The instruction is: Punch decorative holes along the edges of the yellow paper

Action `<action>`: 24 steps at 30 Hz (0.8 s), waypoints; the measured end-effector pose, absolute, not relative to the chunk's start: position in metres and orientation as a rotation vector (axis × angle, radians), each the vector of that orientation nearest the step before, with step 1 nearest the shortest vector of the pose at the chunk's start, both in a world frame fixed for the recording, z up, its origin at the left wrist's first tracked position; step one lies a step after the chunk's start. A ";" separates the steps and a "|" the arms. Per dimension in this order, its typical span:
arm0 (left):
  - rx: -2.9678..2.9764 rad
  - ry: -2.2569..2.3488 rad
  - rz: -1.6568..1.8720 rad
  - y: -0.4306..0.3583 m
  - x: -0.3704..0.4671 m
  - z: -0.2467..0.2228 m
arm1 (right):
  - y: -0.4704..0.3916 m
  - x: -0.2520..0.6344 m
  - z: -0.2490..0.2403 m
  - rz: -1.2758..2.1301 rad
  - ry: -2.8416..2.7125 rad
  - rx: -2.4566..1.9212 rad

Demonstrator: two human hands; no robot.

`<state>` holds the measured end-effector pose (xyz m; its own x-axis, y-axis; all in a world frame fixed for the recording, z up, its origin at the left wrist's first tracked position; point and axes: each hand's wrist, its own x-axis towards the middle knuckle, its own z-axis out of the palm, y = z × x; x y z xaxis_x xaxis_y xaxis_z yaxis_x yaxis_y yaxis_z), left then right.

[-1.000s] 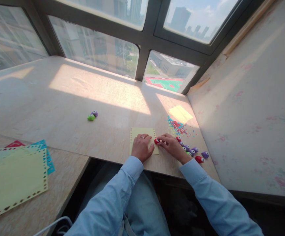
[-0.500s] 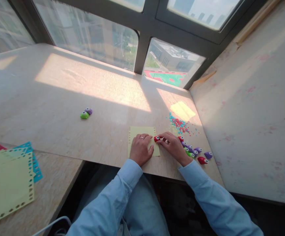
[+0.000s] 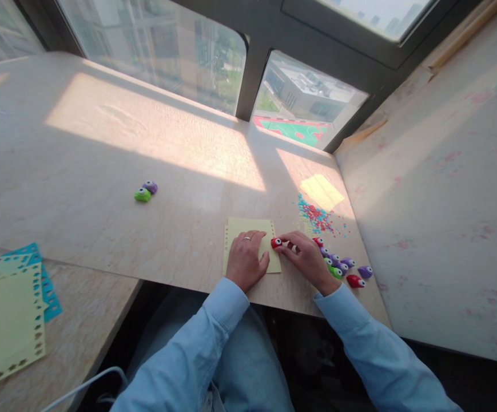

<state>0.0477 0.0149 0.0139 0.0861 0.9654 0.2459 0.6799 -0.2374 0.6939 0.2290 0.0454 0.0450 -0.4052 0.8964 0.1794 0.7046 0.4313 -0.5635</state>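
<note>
A pale yellow sheet of paper (image 3: 248, 224) lies on the wooden surface, with small holes punched along its left and right edges. My left hand (image 3: 247, 260) rests flat on it, fingers stretched out and thumb apart, a ring on one finger. At the sheet's right edge, my right hand (image 3: 306, 257) pinches a small red craft punch (image 3: 276, 242) between thumb and fingers. Whether the paper sits inside the punch's slot is too small to tell. Beside my right hand lie several more punches in purple (image 3: 348, 262), green (image 3: 336, 272) and red (image 3: 355, 281).
Red and blue paper confetti (image 3: 317, 216) is scattered near a yellow paper stack (image 3: 322, 191) by the wall. A green punch (image 3: 142, 195) and a purple punch (image 3: 150, 186) stand farther left. Punched yellow sheets (image 3: 8, 320) overlap a blue sheet (image 3: 51, 294) at the lower left.
The camera view has shifted slightly. My left hand stays on the sheet, and my right hand still holds the red punch at the right edge, with hardly any movement.
</note>
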 end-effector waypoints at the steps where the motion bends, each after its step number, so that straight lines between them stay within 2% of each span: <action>1: 1.965 1.623 0.962 0.015 0.048 0.014 | 0.046 0.229 0.045 0.562 -2.224 -1.358; 13: 1.977 1.621 0.941 0.015 0.048 0.015 | 0.048 0.229 0.052 0.648 -2.023 -1.476; 24: 1.982 1.633 0.933 0.015 0.048 0.014 | 0.087 0.226 0.063 1.001 -2.008 -1.596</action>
